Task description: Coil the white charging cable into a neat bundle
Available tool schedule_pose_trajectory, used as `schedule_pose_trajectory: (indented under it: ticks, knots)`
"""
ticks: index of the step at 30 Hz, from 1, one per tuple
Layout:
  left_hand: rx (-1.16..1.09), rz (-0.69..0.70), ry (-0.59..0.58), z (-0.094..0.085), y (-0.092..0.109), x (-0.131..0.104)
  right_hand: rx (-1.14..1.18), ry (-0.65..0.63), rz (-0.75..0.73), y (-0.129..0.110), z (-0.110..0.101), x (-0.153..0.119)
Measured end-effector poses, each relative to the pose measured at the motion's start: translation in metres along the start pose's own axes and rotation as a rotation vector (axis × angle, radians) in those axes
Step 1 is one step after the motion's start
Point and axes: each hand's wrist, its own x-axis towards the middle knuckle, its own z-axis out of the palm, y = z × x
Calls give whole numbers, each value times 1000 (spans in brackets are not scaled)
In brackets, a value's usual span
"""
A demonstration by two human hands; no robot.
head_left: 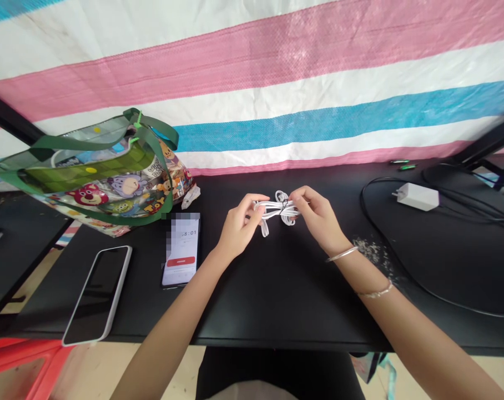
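A coiled white cable (282, 208) is bundled at its middle by a thin dark tie, over the black table (272, 300). My left hand (242, 221) grips the left end of the bundle between thumb and fingers, and a short loop hangs down beside it. On the right end, my right hand (317, 215) has its thumb and fingers closed round the loops. Both hands hold the bundle roughly level. Small loops stick out above and below the tie.
Left of my hands lie a phone with a lit screen (181, 250), a white-edged phone (99, 294) and a cartoon bag (122, 186). To the right are a white charger (417, 196), a black cable (396, 266) and scattered bits (371, 251). Striped sheeting (277, 78) hangs behind.
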Motion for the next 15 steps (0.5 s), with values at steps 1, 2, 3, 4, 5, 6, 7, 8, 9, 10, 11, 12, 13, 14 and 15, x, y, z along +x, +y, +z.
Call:
schedule_pose_trajectory:
  ticks: [1, 2, 3, 4, 5, 6, 7, 8, 9, 10, 11, 12, 13, 14, 15]
  knots:
    - [21, -9, -20, 0, 0, 0, -6, -11, -2, 0, 0, 0]
    - [48, -16, -37, 1, 1, -1, -12, -23, -6, 1, 1, -1]
    - [81, -21, -53, 1, 1, -1, -19, -33, -12, 1, 1, -1]
    - [115, -22, -66, 1, 1, -1, -25, -41, -20, 1, 1, -2]
    - [148, -20, -76, 1, 1, -1, -31, -47, -27, 1, 2, -2]
    - [179, -17, -85, 2, 2, -1, -39, -52, -31, 1, 2, -2]
    - [208, -15, -96, 2, 2, -1, -49, -56, -36, 2, 2, -3]
    - [236, -14, -108, 1, 4, -1, -60, -57, -41, 2, 2, -3]
    - [263, -16, -119, 1, 5, -2, -72, -58, -48, 2, 2, -3]
    - [291, -19, -130, 1, 6, -2, -84, -61, -57, 2, 3, -3]
    - [316, -23, -139, 1, 8, -2, -93, -66, -66, 2, 3, -3]
    - [336, -26, -148, 1, 9, -3, -98, -73, -74, 2, 3, -3]
    - [351, -29, -155, 1, 11, -3, -100, -81, -79, 2, 4, -3]
    - [360, -31, -161, 2, 12, -3, -101, -88, -80, 2, 4, -4]
    - [367, -32, -163, 2, 13, -3, -103, -94, -79, 1, 5, -4]
